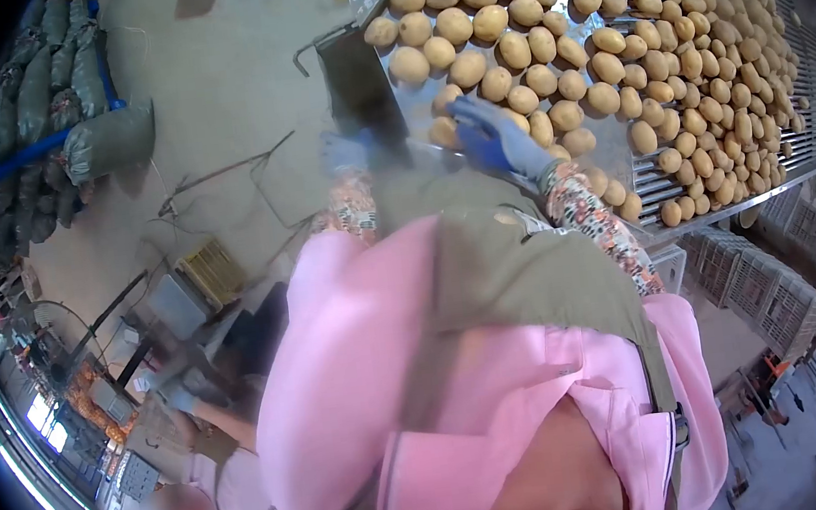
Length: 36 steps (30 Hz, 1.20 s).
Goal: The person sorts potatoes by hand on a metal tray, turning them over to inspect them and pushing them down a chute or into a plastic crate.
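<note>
Many potatoes (515,49) lie on a metal sorting table (617,145), packed most thickly over its rollers at the right. My right hand (500,139), in a grey and blue glove, is at the near edge of the potatoes. Its fingers are stretched out among the nearest ones, with nothing seen held. My left hand (348,151), gloved too, is off the table's left corner, beside a dark panel below the tray. It is smeared by motion, so its fingers cannot be made out. Both forearms wear patterned sleeves.
Filled sacks (32,91) are stacked at the upper left, with a blue bar across them. A yellow crate (211,274) stands on the floor at left. Another person (238,481) is at the lower left. Stacked plastic crates (759,290) stand at the right.
</note>
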Each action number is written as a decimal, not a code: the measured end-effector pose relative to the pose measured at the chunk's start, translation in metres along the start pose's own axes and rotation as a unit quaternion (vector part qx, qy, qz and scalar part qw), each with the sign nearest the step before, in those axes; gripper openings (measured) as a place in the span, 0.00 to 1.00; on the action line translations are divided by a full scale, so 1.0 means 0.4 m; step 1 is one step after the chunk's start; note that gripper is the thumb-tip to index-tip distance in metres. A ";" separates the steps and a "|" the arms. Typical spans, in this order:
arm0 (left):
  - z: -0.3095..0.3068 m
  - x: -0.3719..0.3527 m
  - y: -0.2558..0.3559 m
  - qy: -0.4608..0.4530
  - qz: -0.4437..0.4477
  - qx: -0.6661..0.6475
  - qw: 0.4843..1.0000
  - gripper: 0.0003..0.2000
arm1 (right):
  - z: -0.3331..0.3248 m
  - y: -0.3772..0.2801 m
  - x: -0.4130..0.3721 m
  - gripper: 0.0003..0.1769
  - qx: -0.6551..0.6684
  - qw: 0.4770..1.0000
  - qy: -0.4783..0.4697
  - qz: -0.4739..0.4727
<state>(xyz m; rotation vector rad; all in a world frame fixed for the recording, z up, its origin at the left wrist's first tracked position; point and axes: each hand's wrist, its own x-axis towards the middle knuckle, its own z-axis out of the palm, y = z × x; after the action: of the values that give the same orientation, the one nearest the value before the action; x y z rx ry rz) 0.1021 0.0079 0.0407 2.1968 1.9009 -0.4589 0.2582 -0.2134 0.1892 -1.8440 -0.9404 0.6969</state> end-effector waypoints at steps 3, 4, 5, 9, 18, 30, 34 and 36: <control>-0.040 0.032 -0.043 -0.163 0.035 -0.087 0.982 0.37 | -0.097 0.047 -0.010 0.19 -0.022 0.996 0.021 0.085; -0.040 0.047 -0.057 -0.198 0.046 -0.066 0.977 0.33 | -0.117 0.083 -0.020 0.19 -0.024 0.987 0.034 0.152; -0.041 0.061 -0.074 -0.232 0.057 -0.044 0.970 0.31 | -0.135 0.116 -0.032 0.19 -0.026 0.974 0.047 0.219; -0.005 0.094 -0.146 -0.197 0.066 -0.093 0.974 0.29 | -0.167 0.070 -0.083 0.21 -0.079 0.933 -0.093 0.340; 0.039 0.112 -0.180 -0.180 0.074 -0.137 0.971 0.29 | -0.035 -0.037 0.093 0.23 0.010 0.986 -0.050 0.158; 0.165 0.136 -0.175 -0.184 0.143 -0.171 0.957 0.27 | 0.071 0.079 -0.051 0.29 -0.350 0.890 -0.120 0.267; 0.028 0.099 -0.144 -0.159 0.179 -0.138 0.961 0.26 | 0.050 0.016 -0.009 0.27 -0.097 0.982 -0.055 0.150; -0.037 0.075 -0.147 -0.163 0.168 -0.111 0.966 0.26 | -0.005 0.056 -0.018 0.21 0.253 0.945 0.023 0.207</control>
<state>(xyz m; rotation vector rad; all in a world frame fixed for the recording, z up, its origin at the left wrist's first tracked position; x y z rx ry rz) 0.0492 0.0499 0.0467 2.0851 1.3123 -0.4823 0.2629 -0.2269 0.1702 -1.5858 -0.2894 1.0361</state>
